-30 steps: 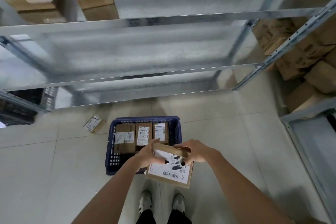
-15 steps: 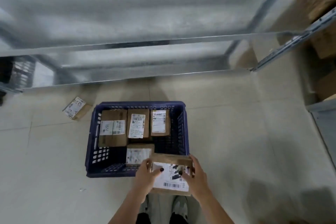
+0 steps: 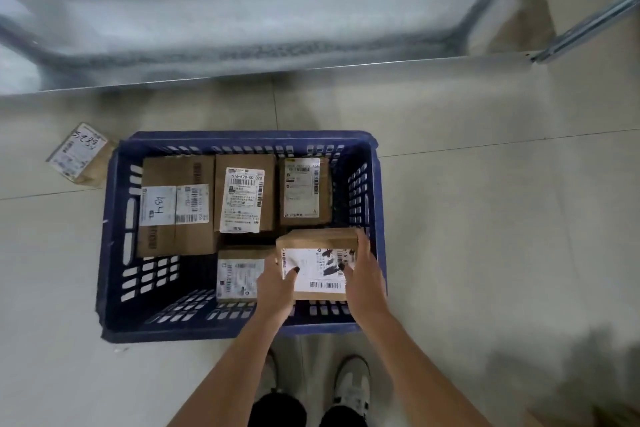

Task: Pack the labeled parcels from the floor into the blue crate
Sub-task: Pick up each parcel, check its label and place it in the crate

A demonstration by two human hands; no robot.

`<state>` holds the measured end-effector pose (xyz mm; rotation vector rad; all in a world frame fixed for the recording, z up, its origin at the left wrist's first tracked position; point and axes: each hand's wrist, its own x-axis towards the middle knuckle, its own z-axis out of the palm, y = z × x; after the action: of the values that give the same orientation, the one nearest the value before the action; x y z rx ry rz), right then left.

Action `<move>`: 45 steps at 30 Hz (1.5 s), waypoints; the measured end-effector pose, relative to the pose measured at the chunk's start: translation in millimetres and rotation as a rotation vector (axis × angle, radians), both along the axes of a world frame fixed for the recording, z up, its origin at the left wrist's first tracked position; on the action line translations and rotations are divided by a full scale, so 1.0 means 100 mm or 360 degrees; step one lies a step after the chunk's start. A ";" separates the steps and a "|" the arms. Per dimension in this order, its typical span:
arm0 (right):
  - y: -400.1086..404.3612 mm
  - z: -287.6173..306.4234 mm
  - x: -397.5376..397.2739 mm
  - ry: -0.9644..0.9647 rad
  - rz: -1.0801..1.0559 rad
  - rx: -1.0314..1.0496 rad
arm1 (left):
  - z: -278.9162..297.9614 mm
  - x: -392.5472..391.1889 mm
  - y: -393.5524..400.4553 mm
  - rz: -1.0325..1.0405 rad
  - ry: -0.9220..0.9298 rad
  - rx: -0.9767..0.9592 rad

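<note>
Two hands, left hand (image 3: 275,284) and right hand (image 3: 363,274), fingers clamped on held parcel (image 3: 320,265), low inside blue crate (image 3: 114,253), near right corner; possibly not yet seated. Risk: corner catching neighbour parcel (image 3: 239,276), tilting. Plain cardboard, boxy, glossy white labels; slotted plastic walls. One floor parcel (image 3: 81,152) left outside.
</note>
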<state>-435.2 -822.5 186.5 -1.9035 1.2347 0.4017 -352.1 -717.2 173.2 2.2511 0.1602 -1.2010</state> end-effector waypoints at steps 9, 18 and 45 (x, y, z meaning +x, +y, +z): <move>-0.11 -0.49 0.12 0.0506 0.0059 -0.0110 | -0.51 0.04 -0.01 -0.0531 -0.0413 0.0227; 0.01 -0.69 0.11 0.0545 0.0355 -0.0154 | -0.53 0.12 -0.08 -0.1141 -0.0638 0.0449; 0.19 -0.32 0.02 0.0494 0.0350 -0.0114 | -0.17 -0.01 0.12 -0.1838 -0.0744 0.0403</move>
<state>-433.2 -803.3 154.1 -2.1030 1.2507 0.8039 -353.1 -705.4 155.8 2.8262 -1.3950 -1.0937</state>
